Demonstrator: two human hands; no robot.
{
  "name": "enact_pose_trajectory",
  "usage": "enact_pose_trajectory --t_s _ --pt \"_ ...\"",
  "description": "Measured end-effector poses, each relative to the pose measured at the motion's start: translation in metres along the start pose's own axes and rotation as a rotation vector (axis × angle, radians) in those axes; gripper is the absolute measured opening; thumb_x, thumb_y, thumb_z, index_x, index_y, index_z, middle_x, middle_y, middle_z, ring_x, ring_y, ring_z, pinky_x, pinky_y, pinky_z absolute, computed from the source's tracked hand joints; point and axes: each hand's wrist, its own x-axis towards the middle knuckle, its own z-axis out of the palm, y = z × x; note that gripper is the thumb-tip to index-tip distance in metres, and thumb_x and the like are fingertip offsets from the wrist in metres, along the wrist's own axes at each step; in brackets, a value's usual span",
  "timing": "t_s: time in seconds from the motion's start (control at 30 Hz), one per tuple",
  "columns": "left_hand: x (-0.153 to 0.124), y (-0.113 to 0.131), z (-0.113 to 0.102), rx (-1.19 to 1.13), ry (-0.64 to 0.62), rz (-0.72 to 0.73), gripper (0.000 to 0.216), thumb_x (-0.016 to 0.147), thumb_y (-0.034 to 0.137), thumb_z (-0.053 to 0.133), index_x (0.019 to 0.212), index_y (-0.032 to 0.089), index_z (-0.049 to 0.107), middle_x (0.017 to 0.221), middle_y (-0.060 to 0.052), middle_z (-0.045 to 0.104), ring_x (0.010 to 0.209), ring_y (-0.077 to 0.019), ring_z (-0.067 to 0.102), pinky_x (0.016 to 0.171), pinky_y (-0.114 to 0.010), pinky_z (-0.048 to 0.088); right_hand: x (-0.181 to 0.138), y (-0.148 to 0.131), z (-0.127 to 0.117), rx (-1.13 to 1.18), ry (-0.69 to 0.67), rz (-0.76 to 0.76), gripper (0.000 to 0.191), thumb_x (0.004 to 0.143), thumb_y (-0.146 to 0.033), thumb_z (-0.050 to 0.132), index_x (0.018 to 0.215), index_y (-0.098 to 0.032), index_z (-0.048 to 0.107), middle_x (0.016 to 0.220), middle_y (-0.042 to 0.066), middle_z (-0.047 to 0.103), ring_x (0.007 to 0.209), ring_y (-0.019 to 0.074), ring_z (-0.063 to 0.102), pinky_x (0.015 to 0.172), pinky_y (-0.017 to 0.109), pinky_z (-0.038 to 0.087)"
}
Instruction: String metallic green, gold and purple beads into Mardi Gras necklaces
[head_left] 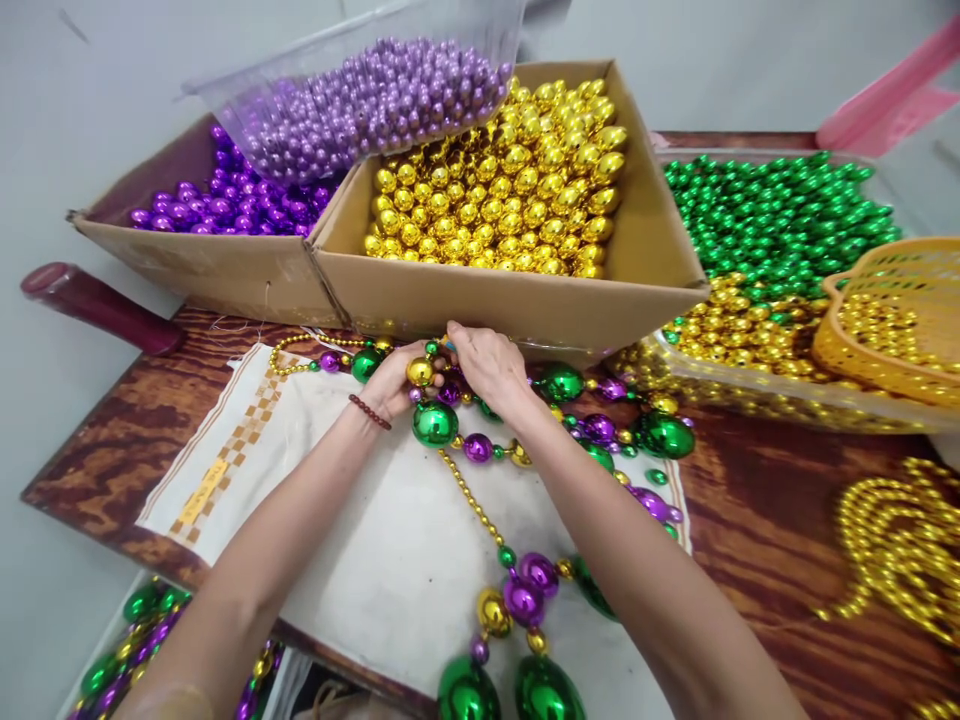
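Observation:
My left hand (401,380), with a dark red beaded bracelet (370,411) at the wrist, is closed around part of a bead necklace (478,447). A shiny gold bead (420,372) shows at its fingers. Close beside it my right hand (489,366) is closed in a pinch, its fingertips meeting the left hand's. A speck of blue shows there, too small to name. The necklace's large green, purple and gold beads lie on a white cloth (360,540) below both hands. Toward me hangs a looser part with a big green bead (469,690).
Behind my hands stand cardboard boxes (517,300) of gold and purple beads, topped by a clear tub (375,110) of lilac beads. On the right are a clear bin (772,375) of green and gold beads, a yellow basket (840,330) and gold strands (892,540). A maroon post (105,308) rises left.

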Motion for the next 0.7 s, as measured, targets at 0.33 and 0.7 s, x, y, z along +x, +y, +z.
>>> enact_pose_trajectory --t_s 0.33,0.7 --pt "0.000 0.000 0.003 0.023 0.036 0.003 0.005 0.088 0.016 0.052 0.084 0.016 0.050 0.063 0.002 0.054 0.042 -0.0106 0.057 0.032 -0.015 0.036 -0.002 -0.006 -0.009 -0.142 -0.006 -0.031 0.060 0.101 -0.043 0.021 0.104 -0.020 0.077 0.105 0.014 0.075 0.102 0.0340 0.069 0.084 0.038 0.047" --pt "0.001 -0.001 0.006 0.068 0.097 0.011 0.005 0.089 0.019 0.056 0.088 0.016 0.051 0.065 0.001 0.056 0.043 -0.0113 0.059 0.032 -0.015 0.035 -0.002 0.008 -0.011 -0.140 -0.011 -0.057 0.063 0.100 -0.057 0.025 0.100 -0.020 0.077 0.102 0.015 0.074 0.099 0.0340 0.068 0.086 0.040 0.046"
